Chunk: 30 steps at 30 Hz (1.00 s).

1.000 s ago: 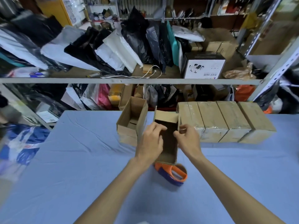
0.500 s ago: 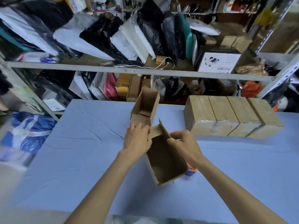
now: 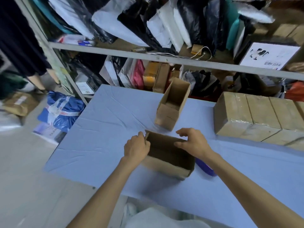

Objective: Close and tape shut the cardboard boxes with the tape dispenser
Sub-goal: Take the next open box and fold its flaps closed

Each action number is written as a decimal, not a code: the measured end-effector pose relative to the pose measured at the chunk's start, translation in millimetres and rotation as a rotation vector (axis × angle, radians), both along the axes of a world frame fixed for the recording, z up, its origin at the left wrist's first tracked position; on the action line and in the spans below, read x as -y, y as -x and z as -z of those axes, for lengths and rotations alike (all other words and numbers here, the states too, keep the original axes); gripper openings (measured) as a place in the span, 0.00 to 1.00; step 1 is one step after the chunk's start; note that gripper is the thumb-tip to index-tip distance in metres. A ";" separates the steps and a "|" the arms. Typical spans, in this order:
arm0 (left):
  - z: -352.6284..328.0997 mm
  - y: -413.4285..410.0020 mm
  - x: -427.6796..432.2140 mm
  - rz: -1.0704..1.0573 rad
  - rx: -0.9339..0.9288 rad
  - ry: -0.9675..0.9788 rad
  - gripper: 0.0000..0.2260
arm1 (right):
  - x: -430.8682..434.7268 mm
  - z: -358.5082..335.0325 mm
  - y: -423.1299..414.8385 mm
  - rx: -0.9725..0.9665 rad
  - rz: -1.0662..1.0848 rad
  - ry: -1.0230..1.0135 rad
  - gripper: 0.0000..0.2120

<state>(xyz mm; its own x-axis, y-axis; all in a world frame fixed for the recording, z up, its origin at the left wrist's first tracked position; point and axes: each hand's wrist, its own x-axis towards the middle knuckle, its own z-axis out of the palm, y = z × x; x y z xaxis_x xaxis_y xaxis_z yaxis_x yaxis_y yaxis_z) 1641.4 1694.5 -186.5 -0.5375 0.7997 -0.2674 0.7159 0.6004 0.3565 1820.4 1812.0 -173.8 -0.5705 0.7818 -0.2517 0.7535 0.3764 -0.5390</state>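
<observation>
Shelves (image 3: pixel 164 59) crammed with black, white and teal plastic bags fill the background, with a white printed carton (image 3: pixel 269 55) on the right of the upper level, and in front of them stands a table (image 3: pixel 98 145) covered in pale blue cloth. Near the middle of the table, close to the person, both hands hold an open box (image 3: pixel 169 155); its dark inside faces up towards the camera and its near wall is blurred. The left hand (image 3: pixel 136 148) has its fingers curled tight on the box's left end, pinching the cardboard edge there. The right hand (image 3: pixel 193 142) arches over the far right rim and grasps it, fingers bent above it and thumb pressed against the inner face. Just beside the box's right end, under the right forearm, a blue-purple piece of the dispenser (image 3: pixel 205 167) shows on the cloth; the remainder of it is hidden. Behind the held box a second box (image 3: pixel 172 106) stands upright and open, apart from it. At the right a row of taped boxes (image 3: pixel 256 119) sits packed side by side, touching. On the floor left of the table lies a blue bag (image 3: pixel 60 111), and another person (image 3: pixel 18 40) in a dark garment stands at the far left
</observation>
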 end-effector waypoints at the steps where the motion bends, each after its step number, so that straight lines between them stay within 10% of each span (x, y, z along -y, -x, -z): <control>1: 1.4 -0.7 0.1 -0.031 0.001 -0.019 0.10 | -1.4 0.3 -3.6 -0.005 0.044 0.014 0.27; 6: 3.2 -8.9 -10.9 -0.097 -0.008 -0.055 0.11 | -1.1 2.8 -17.7 -0.040 0.287 0.072 0.39; 11: 4.0 -12.5 -15.8 -0.170 0.010 -0.108 0.11 | 2.7 7.8 -30.3 -0.238 0.454 0.100 0.18; 30: 25.5 -11.5 -15.3 -0.180 0.118 -0.573 0.15 | 10.7 21.5 -39.6 -0.315 0.358 -0.124 0.19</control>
